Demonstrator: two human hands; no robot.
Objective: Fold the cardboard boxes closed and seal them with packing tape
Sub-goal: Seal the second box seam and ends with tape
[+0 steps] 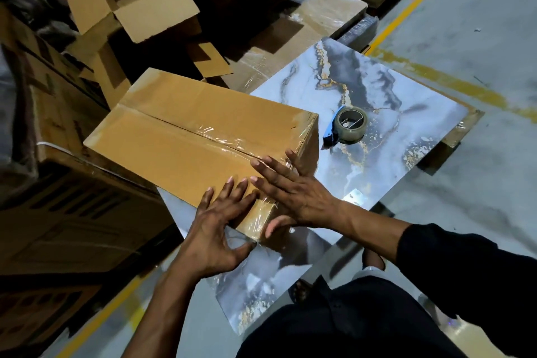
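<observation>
a: where's the box?
b: closed cardboard box (pixel 191 136) lies on the marble-patterned table (pixel 406 113), left part of it, near corner toward the person. top flaps folded shut, clear packing tape (pixel 232 141) runs along the centre seam and wraps down over the near end.
a: hands?
b: both flat on the near end of the box. left hand (pixel 216 229) has fingers spread and straight on the top face at the near corner, thumb down by the corner's lower edge. right hand (pixel 290 186) lies across the taped seam, fingers straight, pressing the tape; thumb goes down the end face.
a: grip state?
b: neither hand curls round anything. open palms, pressing only.
a: tape dispenser?
b: tape gun with roll (pixel 347 125), blue handle, lying on the table just right of the box, apart from both hands.
a: surroundings?
b: open empty carton (pixel 130 6) behind the box with flaps up, more cartons stacked at left, shrink-wrapped packs (pixel 305 35) behind the table. grey floor with yellow line (pixel 412 0) at right.
</observation>
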